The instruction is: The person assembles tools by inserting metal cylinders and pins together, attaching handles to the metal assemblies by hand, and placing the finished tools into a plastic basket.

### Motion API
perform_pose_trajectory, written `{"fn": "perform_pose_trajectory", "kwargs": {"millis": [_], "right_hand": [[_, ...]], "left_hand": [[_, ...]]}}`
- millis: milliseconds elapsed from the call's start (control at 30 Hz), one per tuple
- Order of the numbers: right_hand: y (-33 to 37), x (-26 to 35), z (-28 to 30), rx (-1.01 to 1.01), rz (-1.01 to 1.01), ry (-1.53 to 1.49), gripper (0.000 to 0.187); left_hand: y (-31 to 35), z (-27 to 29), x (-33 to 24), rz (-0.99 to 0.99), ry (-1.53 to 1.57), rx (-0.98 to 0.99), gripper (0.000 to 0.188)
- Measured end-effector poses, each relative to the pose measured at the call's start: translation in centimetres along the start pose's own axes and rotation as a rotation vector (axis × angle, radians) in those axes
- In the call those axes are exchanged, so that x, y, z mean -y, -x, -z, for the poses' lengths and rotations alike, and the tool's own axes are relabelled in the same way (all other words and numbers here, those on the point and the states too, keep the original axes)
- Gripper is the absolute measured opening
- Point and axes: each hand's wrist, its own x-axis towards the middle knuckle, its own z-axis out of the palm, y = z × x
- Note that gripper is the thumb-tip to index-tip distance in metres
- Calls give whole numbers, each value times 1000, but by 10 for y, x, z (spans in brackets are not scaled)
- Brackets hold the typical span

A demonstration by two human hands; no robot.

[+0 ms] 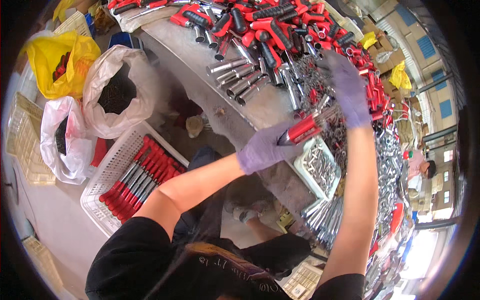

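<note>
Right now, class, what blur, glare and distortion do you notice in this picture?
Head view: the right hand looks smeared, probably by motion; head view: the bright patch at lower right is washed out; head view: straight edges bend near the round black border.

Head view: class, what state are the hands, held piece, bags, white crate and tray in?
Left hand: closed around red piece
Right hand: blurred, grip unclear
Red piece: held, tilted
Yellow bag: open, red items inside
Large white bag: open
Small white bag: open
White crate: uncovered, red-handled tools inside
Tray: uncovered, small metal pieces inside
</note>
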Motion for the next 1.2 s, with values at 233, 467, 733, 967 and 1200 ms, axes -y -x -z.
{"fn": "perform_pose_trajectory", "kwargs": {"millis": [233,467,733,967,1200], "right_hand": [[-161,-49,-102,68,150,681,79],[-128,-20,-89,97,218,603,66],[110,8,117,-49,-90,-56,49],[218,47,148,183,-157,414,48],[272,37,160,296,374,795,36]], "left_hand": [[2,22,16,168,135,183,54],[-4,26,25,207,187,284,55],[-8,14,7,341,59,467,48],[4,-36,14,-38,-307,691,57],[17,-77,38,-77,-312,859,54]]}}
